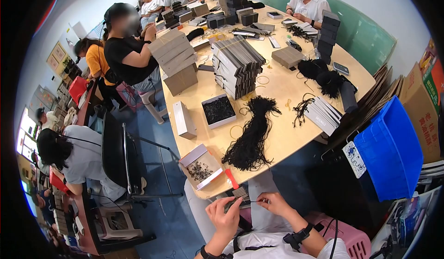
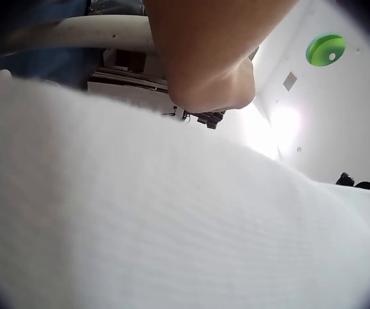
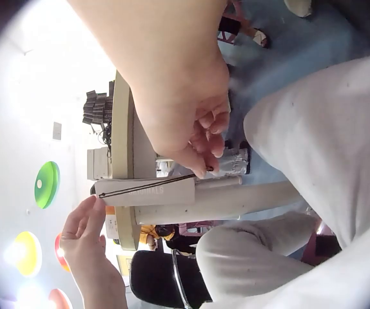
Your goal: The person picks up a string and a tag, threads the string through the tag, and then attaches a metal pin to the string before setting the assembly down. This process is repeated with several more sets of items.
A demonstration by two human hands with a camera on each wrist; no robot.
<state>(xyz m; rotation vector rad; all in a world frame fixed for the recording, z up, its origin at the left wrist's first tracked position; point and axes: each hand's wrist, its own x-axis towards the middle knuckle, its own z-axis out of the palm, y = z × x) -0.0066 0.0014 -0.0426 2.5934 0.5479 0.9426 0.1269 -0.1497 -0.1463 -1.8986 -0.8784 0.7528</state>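
In the right wrist view a dark cord (image 3: 147,186) is stretched between the two hands, in front of a pale card (image 3: 178,193) with faint lettering. The right hand (image 3: 188,129) pinches one end of the cord between thumb and fingers. At the other end, the fingertips of the left hand (image 3: 89,248) pinch it by the card's edge. From the head view, the left hand (image 1: 225,216) and the right hand (image 1: 276,205) are above the lap, just off the table edge, with a stack of grey cards (image 1: 240,193) behind them. The left wrist view shows mostly white cloth and a forearm.
On the table (image 1: 289,134) lie a bundle of black cords (image 1: 253,134), an open box of small metal-coloured pieces (image 1: 200,170), a box of black pieces (image 1: 218,111), fanned cards (image 1: 321,115) and stacked cards (image 1: 238,64). A blue bin (image 1: 391,148) stands at right. Several people sit around.
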